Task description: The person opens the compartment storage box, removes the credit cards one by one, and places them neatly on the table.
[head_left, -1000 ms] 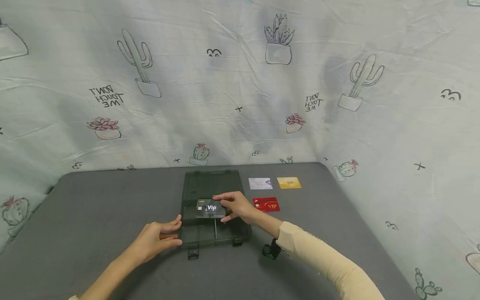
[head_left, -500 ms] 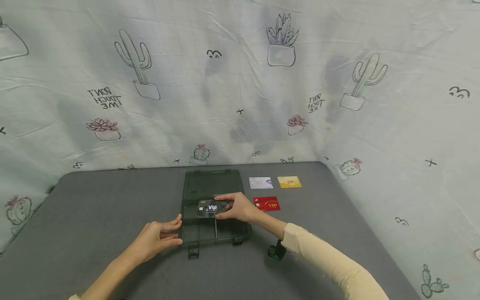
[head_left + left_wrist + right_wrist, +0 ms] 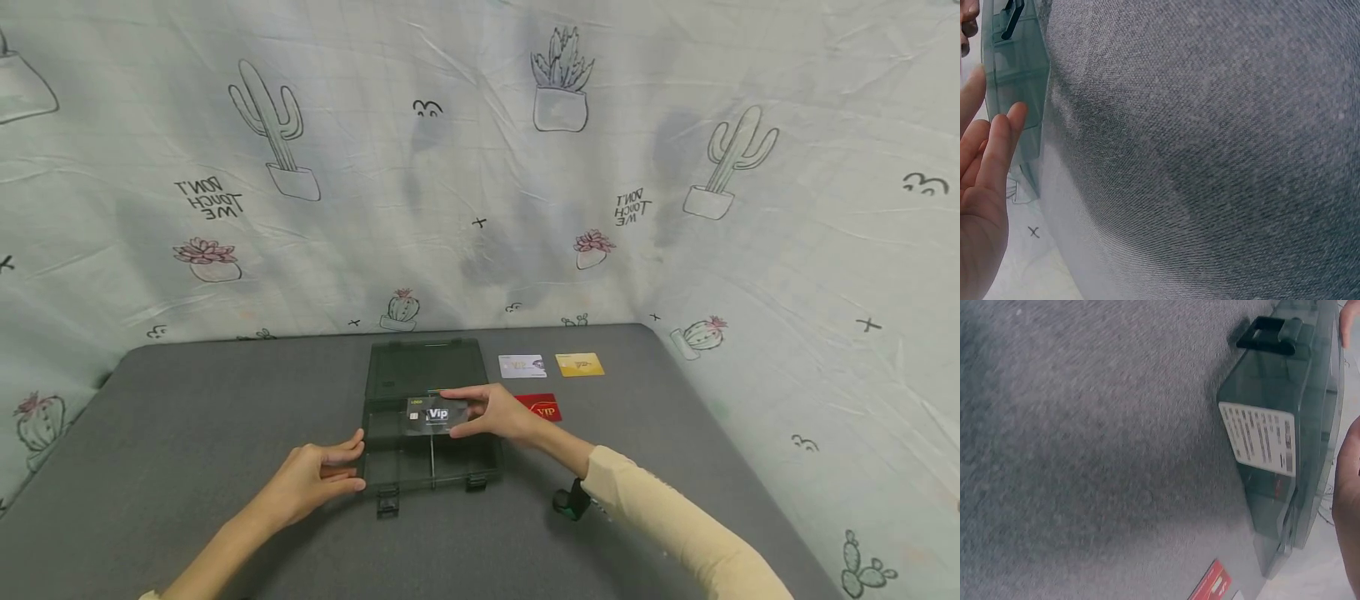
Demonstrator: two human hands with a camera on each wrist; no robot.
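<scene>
In the head view a dark translucent plastic case (image 3: 425,367) lies on the table with its lid laid back and a divider down its lower part. My right hand (image 3: 501,415) pinches a dark "Vip" card (image 3: 429,427) by its right end, thumb on the near edge and index finger on the far edge. The card overlaps the case's compartments. My left hand (image 3: 303,483) touches the left wall of the case with its fingertips. Its fingers stretch along the green-tinted wall (image 3: 1019,84) in the left wrist view. From the right wrist, a white label (image 3: 1263,437) shows on the case's side.
Right of the case lie a silver card (image 3: 519,367), a gold card (image 3: 580,365) and a red VIP card (image 3: 546,407), partly hidden by my right hand. Two black latches stick out at the case's near edge. A cactus-print cloth (image 3: 337,167) hangs behind the grey table (image 3: 225,400).
My right hand has shifted slightly to the right with the dark card, and its thumb has come onto the card's near edge. The left hand and the case have stayed put.
</scene>
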